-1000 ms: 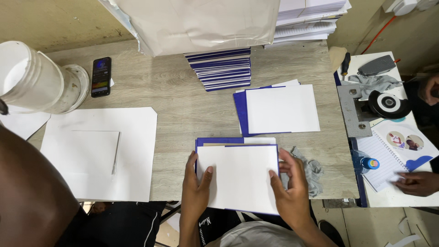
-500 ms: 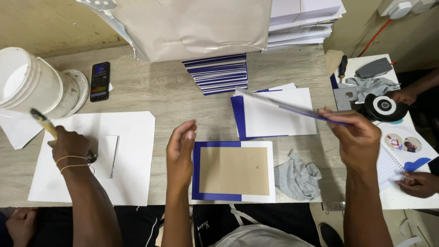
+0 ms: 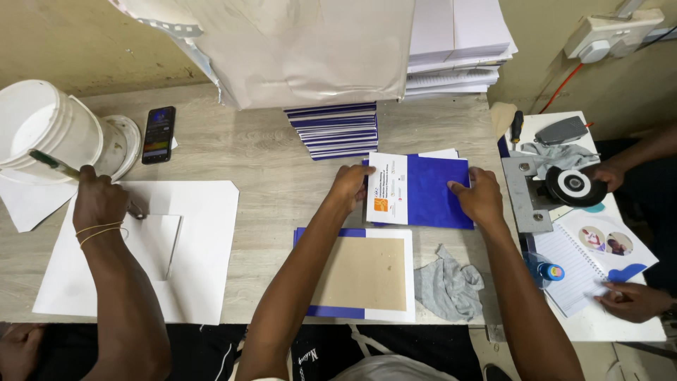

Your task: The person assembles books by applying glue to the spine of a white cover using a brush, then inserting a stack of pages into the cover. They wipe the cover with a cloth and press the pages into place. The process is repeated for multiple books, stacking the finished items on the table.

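Head view: blue cover (image 3: pixel 430 192) between fingers (image 3: pixel 462 188)

The cover (image 3: pixel 423 190) was deep blue with a white strip and a small orange square. The board (image 3: pixel 367 274) was plain tan on a blue-and-white sheet (image 3: pixel 331 310), next to a grey rag (image 3: pixel 448 288). Bucket (image 3: pixel 39 130) was white, table (image 3: pixel 268 162) pale grey woodgrain.
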